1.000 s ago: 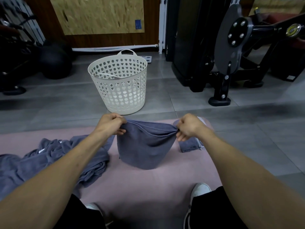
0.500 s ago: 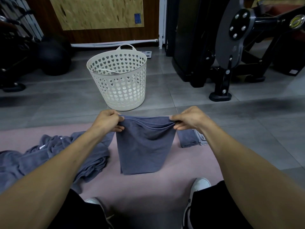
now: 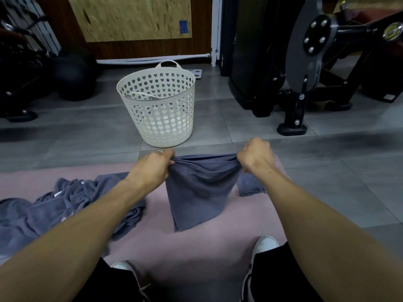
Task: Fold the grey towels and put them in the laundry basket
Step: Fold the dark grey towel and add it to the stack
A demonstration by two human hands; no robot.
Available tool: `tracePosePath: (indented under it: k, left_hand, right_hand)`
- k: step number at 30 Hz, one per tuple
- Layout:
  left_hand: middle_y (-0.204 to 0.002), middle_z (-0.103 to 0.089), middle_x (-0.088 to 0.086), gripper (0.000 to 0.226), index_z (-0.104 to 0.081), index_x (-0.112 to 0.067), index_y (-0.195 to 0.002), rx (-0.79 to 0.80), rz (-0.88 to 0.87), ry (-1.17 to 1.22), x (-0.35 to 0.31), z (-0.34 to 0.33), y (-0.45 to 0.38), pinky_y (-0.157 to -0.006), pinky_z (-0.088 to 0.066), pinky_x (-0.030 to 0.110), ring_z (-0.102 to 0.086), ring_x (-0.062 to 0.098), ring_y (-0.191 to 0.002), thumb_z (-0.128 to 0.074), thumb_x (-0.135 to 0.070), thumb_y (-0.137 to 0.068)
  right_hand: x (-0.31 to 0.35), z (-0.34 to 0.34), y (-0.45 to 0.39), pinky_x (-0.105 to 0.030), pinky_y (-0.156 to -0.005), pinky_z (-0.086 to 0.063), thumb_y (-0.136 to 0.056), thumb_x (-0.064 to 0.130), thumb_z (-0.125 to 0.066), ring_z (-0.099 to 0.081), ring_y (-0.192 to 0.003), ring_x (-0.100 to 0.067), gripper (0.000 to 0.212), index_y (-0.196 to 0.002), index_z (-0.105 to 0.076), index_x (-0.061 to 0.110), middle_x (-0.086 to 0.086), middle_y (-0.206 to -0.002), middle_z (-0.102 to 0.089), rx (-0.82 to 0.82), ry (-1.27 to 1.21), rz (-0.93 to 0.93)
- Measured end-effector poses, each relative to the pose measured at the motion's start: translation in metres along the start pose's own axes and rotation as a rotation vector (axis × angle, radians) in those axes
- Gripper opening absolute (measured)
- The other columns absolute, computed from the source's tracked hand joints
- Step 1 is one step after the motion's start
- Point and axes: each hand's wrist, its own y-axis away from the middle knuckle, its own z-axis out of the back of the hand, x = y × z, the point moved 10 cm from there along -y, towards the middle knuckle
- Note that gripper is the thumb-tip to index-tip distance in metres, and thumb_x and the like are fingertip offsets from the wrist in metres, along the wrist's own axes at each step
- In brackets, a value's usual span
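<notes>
pink matting [image 3: 196, 253] covers the near floor of a gym room, and a person in black shorts stands on it, white shoes [image 3: 265, 245] showing close to its near edge. above the mat, the left hand [image 3: 152, 168] and the right hand [image 3: 254, 156] each hold a top corner of a half-folded grey towel [image 3: 196, 192], fingers curled tight round bunched cloth, so that the doubled panel hangs free and gravity pulls it flat; the grip at both corners probably serves to line up the edges before the next fold. the top edge sags a little between the fists. on the mat's left side lies a heap of unfolded grey towels [image 3: 43, 214], within reach of the left arm, apparently the stock yet to be done. toward the mat's far right edge, just beside the right wrist, lies a small folded grey piece [image 3: 248, 186], seemingly finished and set aside. beyond the mat's far edge, on grey floor tiles [image 3: 87, 136], stands the white laundry basket [image 3: 161, 118], upright, directly ahead of the hands and near enough for a short reach; whether it holds any towels cannot be told through its heart-shaped holes. behind it, a black weight machine [image 3: 305, 73] fills the right, a dark ball [image 3: 72, 79] sits left, and a chipboard panel [image 3: 130, 18] backs the wall.
</notes>
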Motion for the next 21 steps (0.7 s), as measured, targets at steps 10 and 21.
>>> tracePosePath:
  k: [10, 21]
  left_hand:
    - [-0.089, -0.058, 0.000, 0.008, -0.050, -0.020, -0.088, 0.006, 0.068, 0.111, 0.011, 0.002, 0.004, -0.071, -0.048, 0.038, -0.058, 0.029, -0.084, -0.050, -0.025, -0.094]
    - [-0.065, -0.054, 0.000, 0.014, -0.063, -0.014, -0.090, 0.328, 0.206, 0.495, 0.022, 0.002, 0.022, -0.051, -0.041, 0.021, -0.049, 0.016, -0.053, -0.052, -0.009, -0.096]
  right_hand:
    - [-0.001, -0.014, 0.002, -0.034, -0.058, -0.061, -0.086, 0.005, -0.043, -0.064, -0.050, -0.023, 0.025, -0.075, -0.064, 0.010, -0.011, -0.064, -0.065, 0.152, -0.349, -0.079]
    - [0.033, -0.017, 0.025, -0.024, -0.064, -0.035, -0.092, 0.035, -0.060, -0.052, -0.086, -0.025, 0.030, -0.072, -0.050, 0.015, -0.005, -0.087, -0.053, 0.342, 0.179, 0.263]
